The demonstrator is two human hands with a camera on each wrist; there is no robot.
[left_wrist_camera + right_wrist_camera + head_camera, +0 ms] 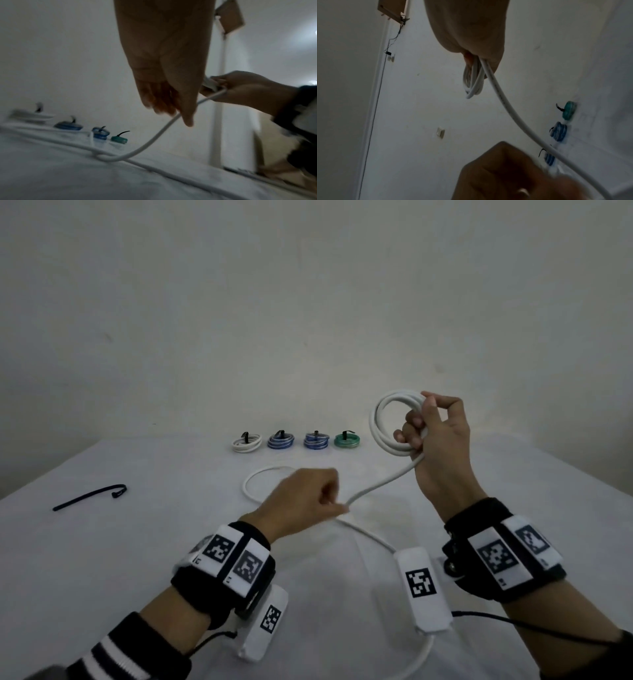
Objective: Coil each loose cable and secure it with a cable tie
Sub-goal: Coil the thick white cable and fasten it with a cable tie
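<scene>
A white cable's wound part, a coil of a few loops, is raised above the table in my right hand, whose fingers curl through it. The right wrist view shows the coil hanging from that hand. A loose strand runs down and left to my left hand, which pinches it low over the table. In the left wrist view the strand passes under the left hand's fingers. The remaining cable loops on the cloth and trails toward the near edge. A black cable tie lies far left.
Four tied coils stand in a row at the back: white, blue, blue, green. The table has a white cloth and ends against a plain wall. Thin black wires run from my wrist bands.
</scene>
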